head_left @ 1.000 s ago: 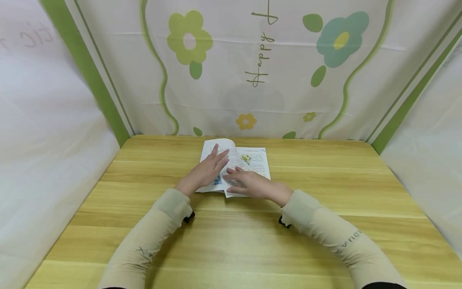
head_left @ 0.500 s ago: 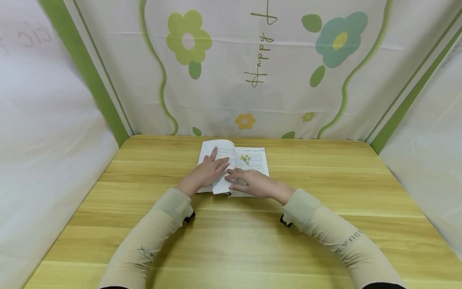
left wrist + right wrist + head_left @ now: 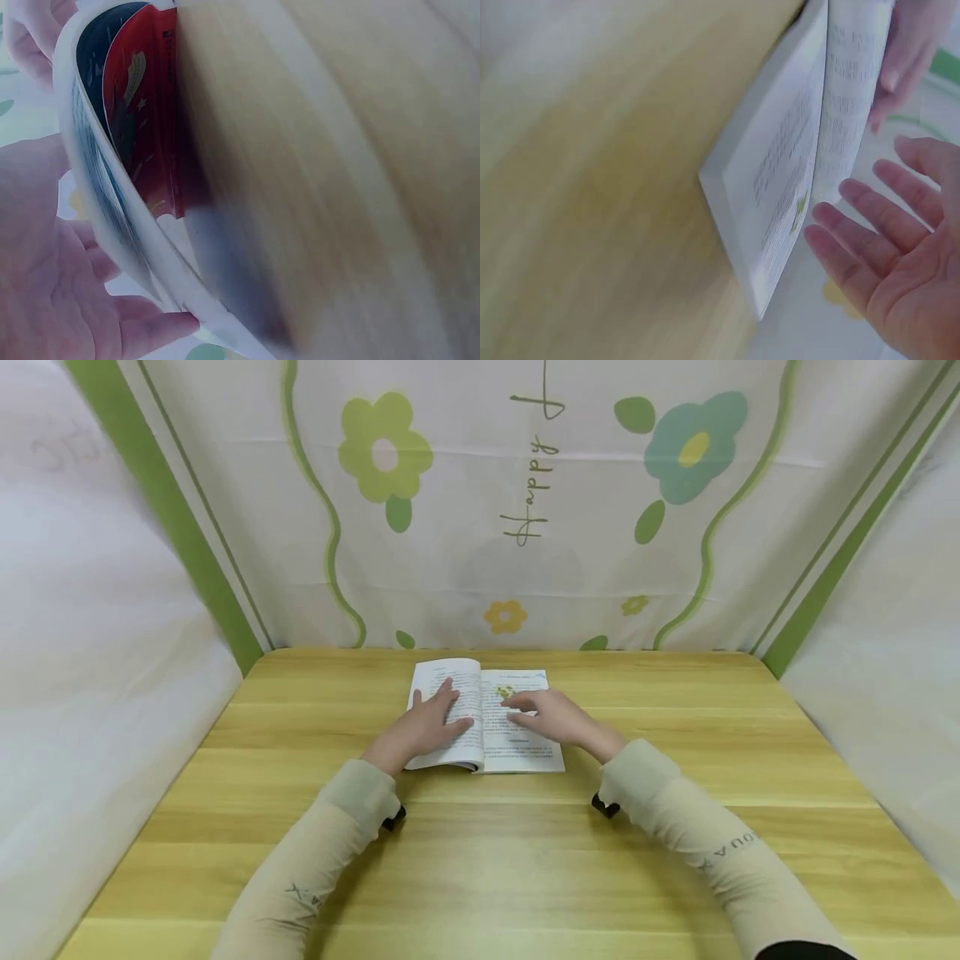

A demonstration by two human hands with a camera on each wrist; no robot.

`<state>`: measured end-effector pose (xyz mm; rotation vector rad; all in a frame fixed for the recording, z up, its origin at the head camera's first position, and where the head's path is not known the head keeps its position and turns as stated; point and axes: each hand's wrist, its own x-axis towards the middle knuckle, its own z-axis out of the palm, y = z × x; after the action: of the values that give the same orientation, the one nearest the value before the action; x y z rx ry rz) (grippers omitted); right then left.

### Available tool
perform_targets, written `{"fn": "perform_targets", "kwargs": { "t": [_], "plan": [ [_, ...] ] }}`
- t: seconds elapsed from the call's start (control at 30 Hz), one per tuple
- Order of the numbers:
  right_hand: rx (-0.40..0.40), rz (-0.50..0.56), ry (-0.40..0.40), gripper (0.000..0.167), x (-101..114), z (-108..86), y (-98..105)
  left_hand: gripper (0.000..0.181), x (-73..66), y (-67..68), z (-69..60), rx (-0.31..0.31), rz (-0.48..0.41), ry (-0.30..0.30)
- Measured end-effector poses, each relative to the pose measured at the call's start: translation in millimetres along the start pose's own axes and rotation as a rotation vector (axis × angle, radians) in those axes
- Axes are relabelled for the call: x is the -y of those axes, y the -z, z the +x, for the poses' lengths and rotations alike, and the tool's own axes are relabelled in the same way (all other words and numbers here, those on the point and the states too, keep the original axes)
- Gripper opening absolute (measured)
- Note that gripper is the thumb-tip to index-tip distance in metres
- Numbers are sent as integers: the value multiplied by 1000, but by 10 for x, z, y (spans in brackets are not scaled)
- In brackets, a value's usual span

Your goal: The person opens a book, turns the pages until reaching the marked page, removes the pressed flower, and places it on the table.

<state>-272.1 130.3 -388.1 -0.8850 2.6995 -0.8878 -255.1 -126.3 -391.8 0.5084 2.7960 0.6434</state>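
Note:
An open book (image 3: pixel 517 745) lies on the wooden table, with printed text and a small yellow-green picture on its right page. My left hand (image 3: pixel 426 725) rests on the left page with its fingers spread. In the left wrist view, the left hand (image 3: pixel 60 292) is against the pages of the book (image 3: pixel 199 296), whose raised side shows a red inner cover underneath. Over the right page is my right hand (image 3: pixel 557 717), fingers extended and lightly bent. The right wrist view shows the right hand (image 3: pixel 900 247) apart from the book (image 3: pixel 780 161), with nothing in it.
The wooden table (image 3: pixel 480 868) stretches in front of the book toward me. Behind it hangs a white cloth (image 3: pixel 450 560) printed with flowers and lettering. More white cloth (image 3: pixel 97 652) closes in the left side, and a similar cloth (image 3: pixel 892 635) the right.
A page that was being turned now lies over on the left. My right hand has moved right and up, off the middle of the book. The left hand stays on the left page.

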Motion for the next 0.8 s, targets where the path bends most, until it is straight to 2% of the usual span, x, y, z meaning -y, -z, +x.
{"fn": "perform_targets", "kwargs": {
  "t": [0.17, 0.33, 0.47, 0.67, 0.8],
  "plan": [
    [-48, 81, -133, 31, -123, 84, 67, 77, 5, -25, -6, -8, -19, 19],
    [-7, 202, -213, 29, -210, 161, 96, 81, 12, -22, -29, 18, -15, 72],
    [8, 308, -268, 27, -227, 225, 96, 81, 28, -36, -21, 14, 3, 79],
    [40, 321, -313, 24, -277, 342, 14, 79, 37, -49, -12, 3, 32, 91],
    [11, 301, -372, 20, -310, 394, -34, 79, 42, -47, -5, 21, 32, 102]
  ]
}}
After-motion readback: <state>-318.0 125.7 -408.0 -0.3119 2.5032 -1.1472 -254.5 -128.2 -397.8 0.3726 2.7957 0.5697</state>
